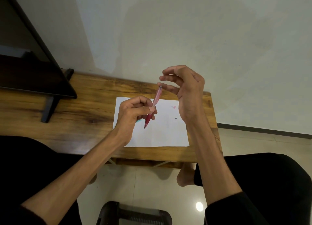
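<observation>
My left hand (135, 113) grips a pink and red pen (154, 104) by its lower barrel, tip pointing down over a white sheet of paper (165, 131). The pen's upper end tilts toward my right hand (184, 89), which is raised above the sheet with loosely curved, spread fingers; a fingertip is close to the pen's top end, and nothing shows in its grasp. On the paper lie a small pink piece (174, 107) and a small dark piece (176, 118). A faint teal mark shows beside my left hand.
The paper lies on a wooden table (81, 116) set against a pale wall. A dark monitor on a black stand (50, 82) occupies the table's left part. My knees, a foot and a black chair base (135, 213) are below the near edge.
</observation>
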